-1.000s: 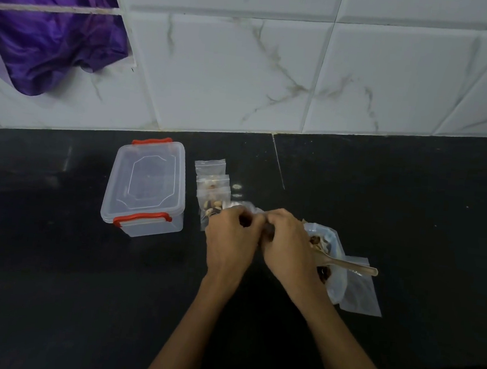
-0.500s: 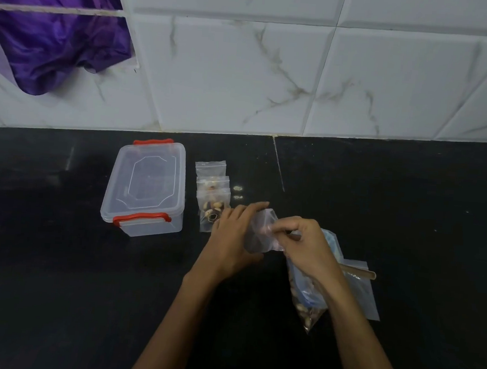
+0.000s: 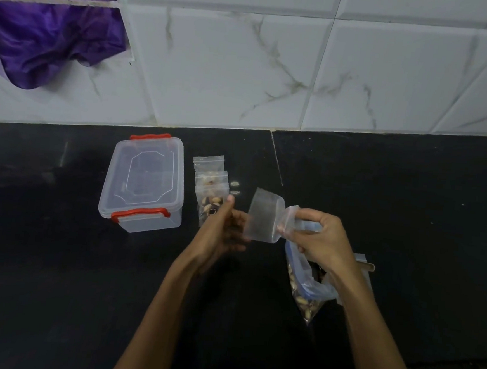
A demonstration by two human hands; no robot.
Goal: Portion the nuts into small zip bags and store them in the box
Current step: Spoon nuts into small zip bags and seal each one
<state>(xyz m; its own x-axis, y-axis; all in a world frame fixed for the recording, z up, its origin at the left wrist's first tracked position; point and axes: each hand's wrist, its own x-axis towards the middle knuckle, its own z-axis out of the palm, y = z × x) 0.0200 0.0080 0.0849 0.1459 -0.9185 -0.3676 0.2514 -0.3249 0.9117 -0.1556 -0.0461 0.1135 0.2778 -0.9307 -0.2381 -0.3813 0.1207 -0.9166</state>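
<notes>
My right hand pinches the mouth of a small empty zip bag, held up over the black counter. The same hand also grips the blue-zipped top of the big bag of nuts, which hangs below it. My left hand is just left of the small bag with its thumb up and fingers loosely curled at the bag's edge, holding nothing. A clear box with red latches stands to the left, lid on. Filled small bags lie stacked beside it.
A wooden spoon handle and flat empty bags lie behind my right wrist. The white marble-tile wall runs along the back of the counter. A purple cloth hangs at the upper left.
My hands have come apart. The left hand let go of the small bag, the right hand carried it up and right, and the big nut bag lifted off the counter with it.
</notes>
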